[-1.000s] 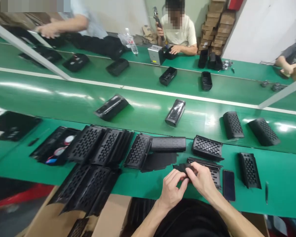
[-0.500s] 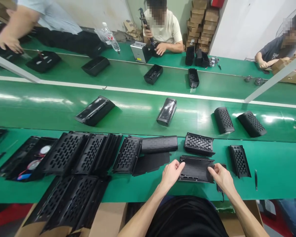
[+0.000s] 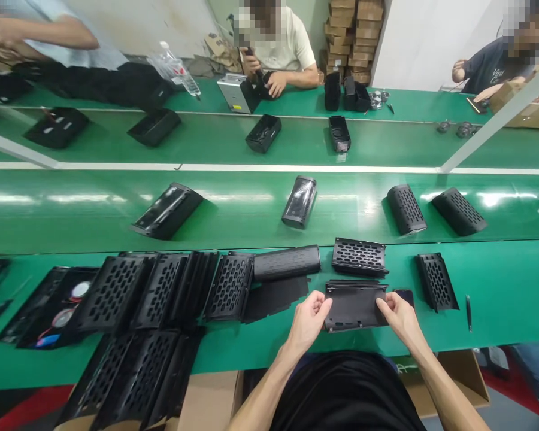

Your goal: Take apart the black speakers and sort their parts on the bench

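- Left hand (image 3: 309,318), right hand (image 3: 401,316): pinching opposite ends of a panel (image 3: 357,285); liner (image 3: 356,307) inside, apparently nearly seated.
- Spare liners (image 3: 276,297), slotted panel (image 3: 359,256): seemingly not yet joined.

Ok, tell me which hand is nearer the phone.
Right. The right hand partly hides the phone; the left hand is farther off, at the left end of the black panel.

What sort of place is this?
Probably a factory assembly line: black housings spaced along what looks like a green conveyor, similar perforated panels massed on the near bench, and co-workers at the far bench.
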